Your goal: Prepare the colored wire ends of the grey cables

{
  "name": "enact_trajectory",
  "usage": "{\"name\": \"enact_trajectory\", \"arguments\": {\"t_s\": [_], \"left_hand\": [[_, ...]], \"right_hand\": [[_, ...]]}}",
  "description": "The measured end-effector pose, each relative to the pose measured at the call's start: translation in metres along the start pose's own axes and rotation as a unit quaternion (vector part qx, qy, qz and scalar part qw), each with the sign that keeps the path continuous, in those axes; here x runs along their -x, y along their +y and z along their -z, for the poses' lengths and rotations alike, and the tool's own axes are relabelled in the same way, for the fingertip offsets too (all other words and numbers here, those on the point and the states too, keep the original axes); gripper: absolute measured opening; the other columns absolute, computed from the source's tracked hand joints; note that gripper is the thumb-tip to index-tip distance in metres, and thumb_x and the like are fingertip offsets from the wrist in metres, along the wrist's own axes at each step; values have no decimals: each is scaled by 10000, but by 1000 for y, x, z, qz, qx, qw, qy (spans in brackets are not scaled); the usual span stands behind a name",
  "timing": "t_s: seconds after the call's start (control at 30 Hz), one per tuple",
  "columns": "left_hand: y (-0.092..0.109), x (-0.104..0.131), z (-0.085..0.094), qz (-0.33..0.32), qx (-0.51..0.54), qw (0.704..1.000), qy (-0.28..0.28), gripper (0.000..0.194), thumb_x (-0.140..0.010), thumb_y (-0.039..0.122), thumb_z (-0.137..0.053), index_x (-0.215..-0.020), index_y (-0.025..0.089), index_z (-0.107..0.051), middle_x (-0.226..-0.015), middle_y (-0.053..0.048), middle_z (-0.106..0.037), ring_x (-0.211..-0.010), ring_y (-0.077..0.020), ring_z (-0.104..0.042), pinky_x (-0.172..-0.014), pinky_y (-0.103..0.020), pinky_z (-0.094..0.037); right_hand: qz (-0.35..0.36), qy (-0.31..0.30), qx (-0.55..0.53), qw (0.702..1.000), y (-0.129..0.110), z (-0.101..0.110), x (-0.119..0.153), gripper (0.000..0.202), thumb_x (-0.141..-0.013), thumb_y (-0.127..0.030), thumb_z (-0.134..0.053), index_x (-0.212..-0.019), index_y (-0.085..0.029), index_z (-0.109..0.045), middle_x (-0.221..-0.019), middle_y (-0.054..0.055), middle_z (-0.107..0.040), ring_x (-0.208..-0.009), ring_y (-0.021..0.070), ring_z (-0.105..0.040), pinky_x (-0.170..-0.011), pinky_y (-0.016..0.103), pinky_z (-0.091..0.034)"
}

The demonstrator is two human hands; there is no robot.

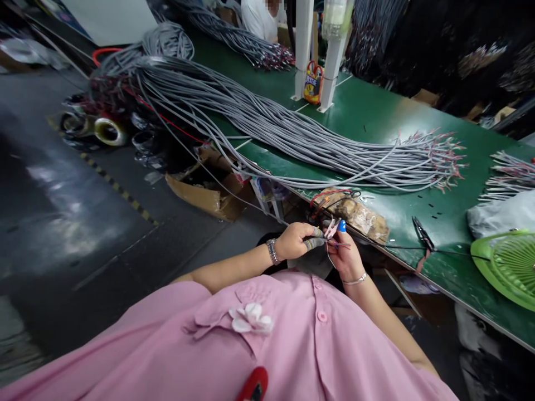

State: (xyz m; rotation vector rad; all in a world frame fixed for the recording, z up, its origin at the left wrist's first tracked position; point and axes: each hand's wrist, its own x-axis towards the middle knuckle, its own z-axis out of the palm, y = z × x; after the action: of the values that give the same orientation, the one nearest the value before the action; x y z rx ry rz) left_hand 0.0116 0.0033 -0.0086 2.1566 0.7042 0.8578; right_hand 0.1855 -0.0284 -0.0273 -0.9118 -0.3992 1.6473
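Note:
My left hand [296,240], with tape on its fingertips, is closed on the end of a grey cable, which passes mostly hidden under the fingers. Touching it on the right is my right hand [348,257], its thumb in a blue cover. Between thumb and fingers it pinches a small pink clip-like piece [331,229] at the cable end. Thin red and white wires [340,245] fan out below that piece over the right palm. Both hands are just off the table edge, in front of a brown taped block [359,214].
A long bundle of grey cables [267,120] lies across the green table [376,106]. Black-handled pliers [424,234] and a green fan [510,267] are at right. An open cardboard box [209,200] and tape rolls [109,132] sit lower left. A person [261,19] is across the table.

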Motion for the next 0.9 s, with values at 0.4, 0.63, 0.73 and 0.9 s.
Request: {"name": "enact_trajectory", "arguments": {"t_s": [0.4,0.63,0.73,0.9], "left_hand": [[15,36,22,-26,58,998,-8,210,-898,332,-634,-917,153,-742,-753,-75,-713,-688,-141,-633,-670,-229,-458],[7,82,30,173,300,938,19,340,-856,456,-675,-856,119,-722,-651,-51,-656,-596,-117,-567,-617,-234,-442],[2,94,29,226,416,873,119,408,-770,506,-749,-828,104,-703,-621,-31,-633,-522,-89,-503,-569,-227,-395],[-4,101,32,236,456,839,178,472,-684,539,-800,-813,98,-691,-635,-43,-648,-516,-92,-500,-567,-233,-368]], "right_hand": [[-54,-2,-24,998,12,15,9,433,-748,-595,-732,-858,-186,-640,-797,28,-679,-417,37,-306,-301,146,-139],[-100,13,-39,994,22,31,13,315,-709,-379,-812,-866,-156,-655,-782,32,-673,-437,28,-310,-319,123,-154],[-108,14,-42,993,26,33,16,282,-704,-316,-810,-864,-132,-668,-761,31,-656,-436,16,-293,-327,115,-159],[-106,15,-39,994,30,34,22,240,-704,-275,-799,-834,-122,-667,-756,32,-646,-441,12,-304,-333,114,-156]]}}
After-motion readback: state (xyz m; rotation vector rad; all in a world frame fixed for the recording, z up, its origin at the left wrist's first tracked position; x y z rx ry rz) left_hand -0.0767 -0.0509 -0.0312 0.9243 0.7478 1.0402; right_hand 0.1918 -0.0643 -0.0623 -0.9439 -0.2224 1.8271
